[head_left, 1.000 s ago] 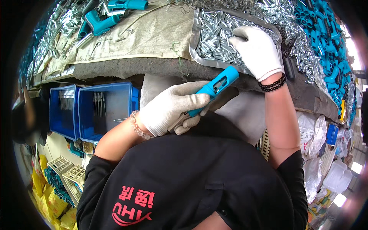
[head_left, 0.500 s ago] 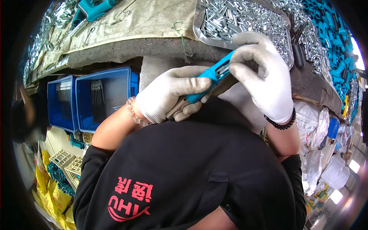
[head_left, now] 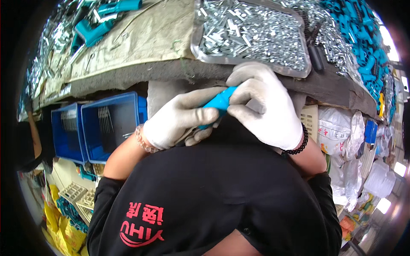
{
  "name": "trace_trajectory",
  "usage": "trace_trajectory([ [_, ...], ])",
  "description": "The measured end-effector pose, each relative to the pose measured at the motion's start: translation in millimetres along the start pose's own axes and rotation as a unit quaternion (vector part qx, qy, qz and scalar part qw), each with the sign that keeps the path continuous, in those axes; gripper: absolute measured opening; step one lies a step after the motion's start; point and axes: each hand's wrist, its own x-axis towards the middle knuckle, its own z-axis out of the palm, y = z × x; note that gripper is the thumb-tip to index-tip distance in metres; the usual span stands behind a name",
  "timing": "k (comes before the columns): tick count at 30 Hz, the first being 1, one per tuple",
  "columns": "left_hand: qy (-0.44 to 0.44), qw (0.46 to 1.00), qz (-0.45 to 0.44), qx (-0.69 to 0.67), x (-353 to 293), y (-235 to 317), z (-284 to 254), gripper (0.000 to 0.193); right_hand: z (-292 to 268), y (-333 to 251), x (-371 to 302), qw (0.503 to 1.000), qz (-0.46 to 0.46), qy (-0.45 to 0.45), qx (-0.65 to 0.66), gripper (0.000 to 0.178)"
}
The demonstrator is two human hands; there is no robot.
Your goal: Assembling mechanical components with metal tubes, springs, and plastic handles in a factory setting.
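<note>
Wrapped in my left hand (head_left: 183,117), closed in a white glove, is a teal plastic tool handle (head_left: 221,101). It is held tilted, close to my chest, just off the table's near edge. Below the left fingers a little grey metal shows at its lower end. My right hand (head_left: 265,106), gloved too, bends its thumb and fingers round the upper end of the handle. Those fingers hide that end, so whether a small part is pinched there cannot be made out.
Beyond my hands, a metal tray (head_left: 256,36) of small silvery pins sits on the cloth-covered table (head_left: 149,40). Teal housings (head_left: 92,32) lie at far left, more (head_left: 369,55) at right. Blue bins (head_left: 109,123) with thin metal pieces stand left. A person's arm (head_left: 35,136) shows at the left edge.
The handle has turned so its slot no longer shows. My right hand has moved left and down and closed around its upper end. The view has shifted slightly.
</note>
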Motion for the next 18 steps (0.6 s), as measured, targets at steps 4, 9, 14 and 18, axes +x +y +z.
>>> trace_trajectory([
  [4, -0.003, 0.995, -0.026, 0.100, 1.4, 10.1, 5.2, 0.060, -12.2, 2.8, 0.9, 0.993, 0.058, -0.042, 0.091, 0.022],
  [9, -0.003, 0.991, 0.017, 0.136, 6.2, 16.7, 5.2, 0.064, -49.8, 9.7, 18.5, 0.995, 0.004, -0.073, 0.067, 0.034],
  [14, 0.111, 0.977, 0.148, 0.105, 9.9, 39.2, 28.3, 0.093, -95.7, 62.9, 16.7, 0.948, 0.059, 0.012, -0.313, 0.023],
  [18, 0.136, 0.965, 0.202, 0.097, 29.1, 47.8, 36.4, 0.079, -90.4, 69.1, 21.0, 0.953, 0.111, -0.021, -0.281, 0.018],
])
